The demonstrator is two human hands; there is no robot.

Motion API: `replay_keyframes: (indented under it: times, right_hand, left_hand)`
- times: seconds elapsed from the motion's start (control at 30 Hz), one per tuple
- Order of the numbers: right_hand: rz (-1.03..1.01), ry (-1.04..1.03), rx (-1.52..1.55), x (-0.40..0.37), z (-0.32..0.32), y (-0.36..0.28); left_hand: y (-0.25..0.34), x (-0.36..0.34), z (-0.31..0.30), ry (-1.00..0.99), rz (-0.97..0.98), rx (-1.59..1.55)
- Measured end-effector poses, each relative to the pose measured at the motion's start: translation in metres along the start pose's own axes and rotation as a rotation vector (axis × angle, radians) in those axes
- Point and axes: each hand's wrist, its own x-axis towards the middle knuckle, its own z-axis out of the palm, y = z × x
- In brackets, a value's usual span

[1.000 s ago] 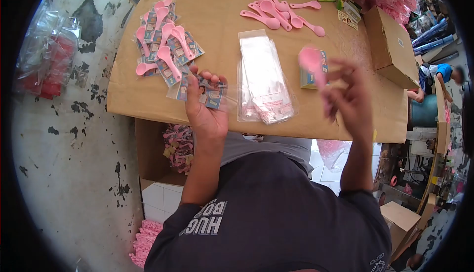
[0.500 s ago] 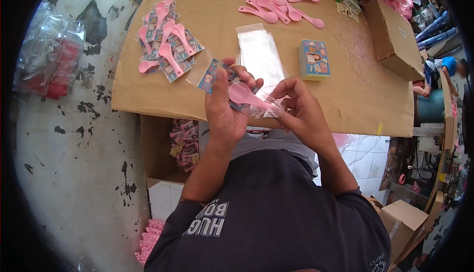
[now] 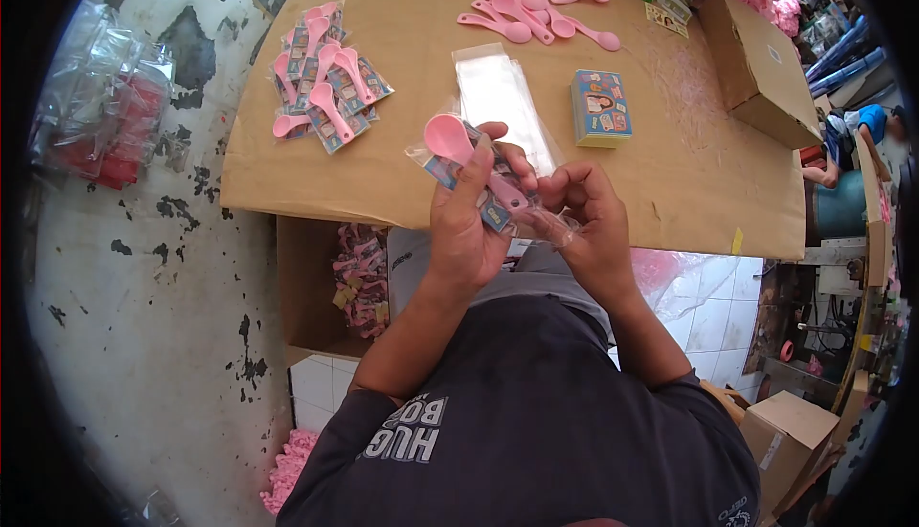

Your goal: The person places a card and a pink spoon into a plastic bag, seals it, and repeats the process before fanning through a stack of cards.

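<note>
My left hand point(image 3: 466, 230) is closed around a clear plastic bag that holds a pink spoon point(image 3: 447, 136) and a printed card point(image 3: 494, 216). The spoon's bowl points up and away to the left, with the thumb across its handle. My right hand point(image 3: 591, 216) pinches the loose clear end of the same bag point(image 3: 550, 227), close to the handle's tip. Just beyond the hands lies a stack of clear bags point(image 3: 503, 96). To its right stands a stack of printed cards point(image 3: 601, 111).
Several bagged spoons point(image 3: 330, 96) are piled at the left of the brown table point(image 3: 402, 20). Loose pink spoons point(image 3: 517, 10) lie at the back. A cardboard box point(image 3: 756, 67) stands at the right, and an open box below point(image 3: 359, 278) holds bagged spoons. Another person point(image 3: 842, 149) is at far right.
The spoon and card are now together inside the bag, turned with the bowl higher and further left. My right hand has shifted from the handle to the bag's end.
</note>
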Motion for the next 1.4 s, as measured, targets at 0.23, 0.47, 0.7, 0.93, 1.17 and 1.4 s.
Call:
replay_keyframes:
  times: [0.23, 0.47, 0.7, 0.93, 1.17, 1.4]
  right_hand:
    - [-0.42, 0.232, -0.273, 0.002, 0.015, -0.008]
    - [-0.635, -0.012, -0.235, 0.006, -0.023, -0.023]
    - [-0.739, -0.045, -0.888, 0.041, -0.015, -0.028]
    - [-0.704, -0.135, -0.461, 0.054, -0.023, -0.033]
    - [-0.097, -0.04, -0.196, 0.037, -0.012, -0.035]
    - [-0.38, 0.259, -0.465, 0.038, -0.009, -0.019]
  left_hand:
    - [0.005, -0.002, 0.003, 0.005, -0.081, 0.008]
    - [0.03, 0.011, 0.006, 0.189, -0.163, 0.037]
    - [0.035, 0.017, 0.016, 0.066, -0.382, -0.048]
    - [0.032, 0.02, 0.002, 0.021, -0.332, 0.112]
    - [0.031, 0.014, 0.01, -0.082, -0.183, 0.501]
    - [0.027, 0.006, 0.013, 0.084, -0.068, 0.755]
